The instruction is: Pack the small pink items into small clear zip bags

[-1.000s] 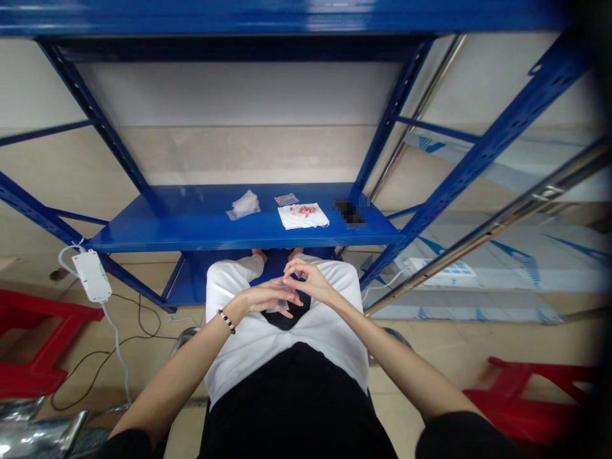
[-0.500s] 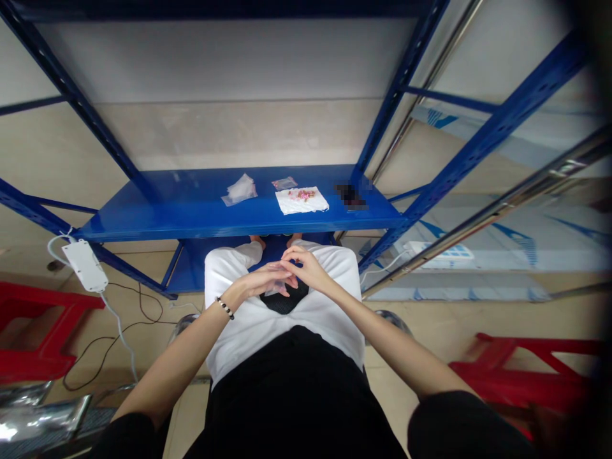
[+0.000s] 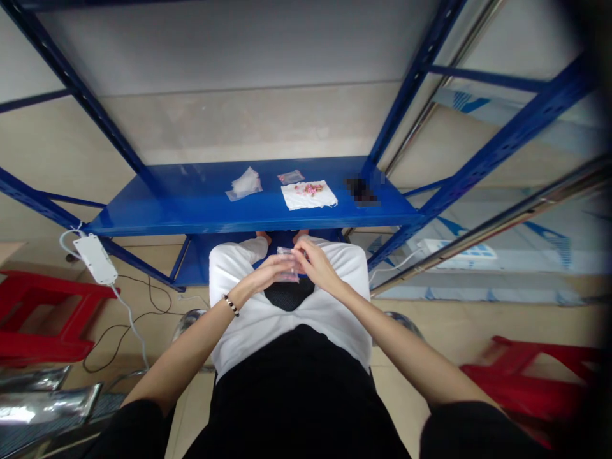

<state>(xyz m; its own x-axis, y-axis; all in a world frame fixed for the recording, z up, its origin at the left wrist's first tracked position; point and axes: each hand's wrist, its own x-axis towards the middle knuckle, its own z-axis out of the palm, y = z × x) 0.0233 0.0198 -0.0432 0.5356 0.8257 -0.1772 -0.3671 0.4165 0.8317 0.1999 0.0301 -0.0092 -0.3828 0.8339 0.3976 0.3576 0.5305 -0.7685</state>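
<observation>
Head view, looking down past a white top (image 3: pixel 287 338) and black trousers (image 3: pixel 296 408) onto both hands at chest height. Between the hands, a small clear plastic bag (image 3: pixel 288 262), up against the fingers and just in front of the white top. Left hand (image 3: pixel 266 274) half open, fingers loosely extended and touching the bag's near side, with a firm grip impossible to tell from this angle. Right hand (image 3: pixel 316 264) more closed, fingers curled and apparently pinching the bag's right edge against the thumb. On the left wrist, a beaded bracelet (image 3: pixel 231 305).

By judgement, the bag very light, thin and limp, probably slippery between dry fingertips, and easily creased. Best hold: a light pinch at the top edge or a corner, on both sides of the mouth.

Farther off, a blue steel shelf (image 3: pixel 167 207) bearing a bunch of clear plastic bags (image 3: pixel 246 183), a small flat bag (image 3: pixel 291 176), a white paper sheet (image 3: pixel 308 196) under small pink pieces (image 3: pixel 309 188), and a blurred dark object (image 3: pixel 361 190). Lower left, on the floor, a white power strip (image 3: pixel 95 258) and a red stool (image 3: pixel 48 312).
</observation>
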